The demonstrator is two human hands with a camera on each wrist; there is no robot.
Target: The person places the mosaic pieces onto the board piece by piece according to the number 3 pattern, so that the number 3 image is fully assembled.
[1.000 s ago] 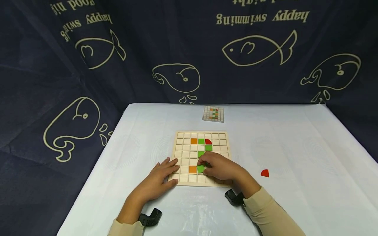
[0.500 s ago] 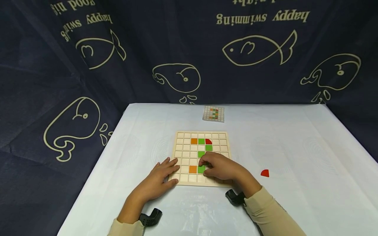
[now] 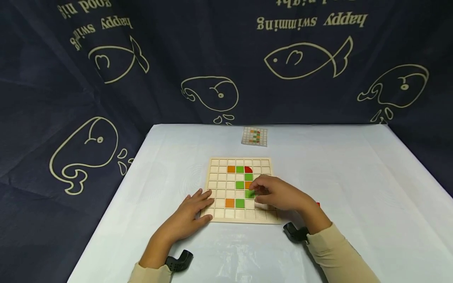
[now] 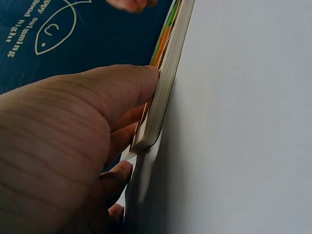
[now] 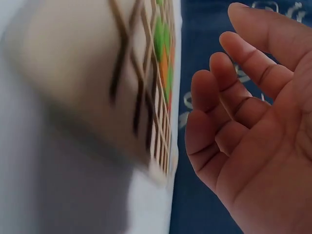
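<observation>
A wooden grid board (image 3: 221, 193) lies on the white table and carries several green and orange square tiles and a red quarter-circle tile (image 3: 248, 169). My left hand (image 3: 192, 213) rests on the board's left edge with its fingers spread. In the left wrist view, the thumb (image 4: 131, 87) lies along the board's rim. Over the right part of the board hovers my right hand (image 3: 281, 192), beside a green tile (image 3: 249, 194) and a partly covered orange tile (image 3: 248, 184). Its fingers (image 5: 226, 73) are loosely bent and hold nothing in the right wrist view.
Behind the board lies a small card (image 3: 254, 136) printed with a coloured grid pattern. A loose red tile (image 3: 318, 204) is mostly hidden behind my right wrist. A dark blue cloth (image 3: 212, 47) with fish drawings hangs beyond the table.
My right hand has lifted off the lower green tile and moved right, uncovering the green and orange tiles beside it. That lower green tile has straightened in its cell. The left hand stays put.
</observation>
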